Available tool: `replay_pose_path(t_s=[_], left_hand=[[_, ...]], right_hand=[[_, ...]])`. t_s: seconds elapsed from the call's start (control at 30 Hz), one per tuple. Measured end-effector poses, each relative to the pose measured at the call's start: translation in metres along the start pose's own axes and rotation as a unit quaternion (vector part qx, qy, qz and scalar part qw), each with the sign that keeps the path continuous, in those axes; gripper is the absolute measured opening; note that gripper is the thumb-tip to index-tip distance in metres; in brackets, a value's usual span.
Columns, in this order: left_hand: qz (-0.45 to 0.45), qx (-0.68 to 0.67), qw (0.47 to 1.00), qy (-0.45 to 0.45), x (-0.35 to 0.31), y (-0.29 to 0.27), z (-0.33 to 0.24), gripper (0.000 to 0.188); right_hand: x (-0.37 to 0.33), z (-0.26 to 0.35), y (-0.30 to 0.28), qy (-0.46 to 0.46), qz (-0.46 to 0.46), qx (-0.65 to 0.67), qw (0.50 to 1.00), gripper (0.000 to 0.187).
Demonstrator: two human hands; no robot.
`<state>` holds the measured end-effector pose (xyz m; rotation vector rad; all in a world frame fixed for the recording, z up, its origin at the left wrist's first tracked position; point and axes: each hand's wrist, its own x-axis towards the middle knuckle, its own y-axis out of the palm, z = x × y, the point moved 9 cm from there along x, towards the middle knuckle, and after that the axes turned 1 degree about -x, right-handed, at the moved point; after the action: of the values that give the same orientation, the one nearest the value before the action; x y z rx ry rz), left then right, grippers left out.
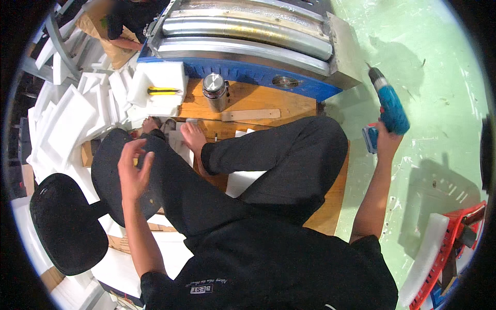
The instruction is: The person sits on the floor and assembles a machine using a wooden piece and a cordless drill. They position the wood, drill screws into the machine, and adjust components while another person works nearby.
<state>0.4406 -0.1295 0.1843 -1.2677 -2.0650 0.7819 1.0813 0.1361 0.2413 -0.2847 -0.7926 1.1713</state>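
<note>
My right hand (386, 140) is wrapped round the grip of a teal and black cordless drill (393, 109), held out at the right over the green floor, its bit pointing up and away from me. My left hand (134, 169) hovers by my left thigh, beside a black chair seat (108, 165); its fingers are loosely bent and apart, with nothing visible in them. Ahead of my crossed legs, a steel thermos (216, 95) stands on the wooden boards (299, 106). A flat wooden strip (251, 114) lies near it. A yellow utility knife (163, 91) rests on white foam (155, 106).
A blue machine with metal rollers (248, 39) spans the far side. White foam pieces (70, 116) pile up at the left, near a black chair back (67, 225). A red basket (439, 268) sits at the lower right. Another person's arm (126, 44) shows at the far left.
</note>
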Motion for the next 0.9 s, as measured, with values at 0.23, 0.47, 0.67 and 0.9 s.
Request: replay_pose_path(t_s=[0.23, 0.47, 0.67, 0.9], left_hand=[[0.112, -0.03, 0.993, 0.033, -0.002, 0.102, -0.029, 0.034], [0.218, 0.148, 0.962, 0.077, -0.006, 0.187, -0.025, 0.035], [0.245, 0.111, 0.963, 0.012, 0.028, 0.203, -0.006, 0.034], [0.303, 0.145, 0.942, 0.006, 0.039, 0.226, 0.003, 0.035]], right_hand=[[0.091, 0.043, 0.013, 0.036, 0.104, -0.098, 0.989, 0.032], [0.179, 0.044, 0.054, 0.055, 0.195, -0.207, 0.957, 0.054], [0.204, 0.032, 0.078, 0.057, 0.225, -0.239, 0.943, 0.056], [0.212, 0.031, 0.085, 0.048, 0.226, -0.26, 0.938, 0.057]])
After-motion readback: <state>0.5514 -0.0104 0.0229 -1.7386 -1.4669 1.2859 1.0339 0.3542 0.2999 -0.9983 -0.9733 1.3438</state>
